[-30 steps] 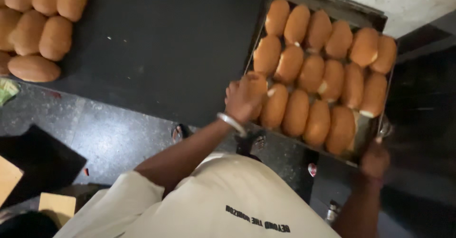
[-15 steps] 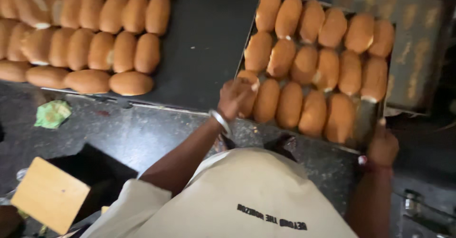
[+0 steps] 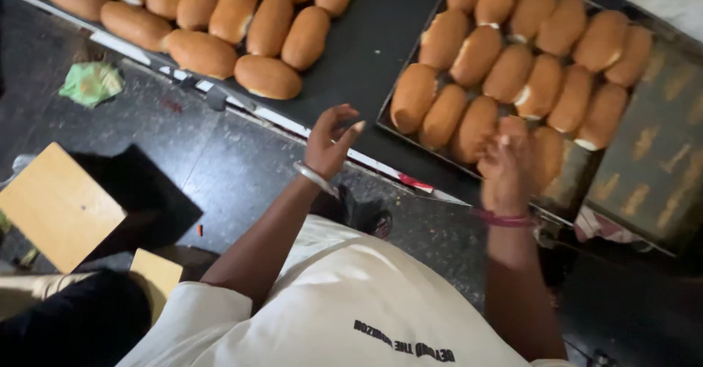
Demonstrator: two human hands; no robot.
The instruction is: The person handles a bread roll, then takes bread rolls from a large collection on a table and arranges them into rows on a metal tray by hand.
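A dark metal baking tray [image 3: 386, 120] on the black table holds several golden oblong buns [image 3: 505, 70] in rows. My right hand [image 3: 505, 169], with a pink band at the wrist, is over the tray's near row. Its fingers curl around one bun [image 3: 514, 127]; the hand is blurred. My left hand [image 3: 329, 141], wearing a silver bracelet, hovers open with spread fingers above the table's front edge, left of the tray and touching nothing. My white shirt fills the bottom of the view.
More loose buns [image 3: 267, 78] lie in rows on the black table [image 3: 366, 59] at the upper left. An empty greasy tray [image 3: 652, 162] sits right of the filled one. A wooden stool [image 3: 58, 206] and crumpled green paper [image 3: 91, 83] are on the dark floor.
My left hand has let go of the tray's near edge and drawn back to the left, open. My right hand has left the tray's right corner and moved onto the near row of buns.
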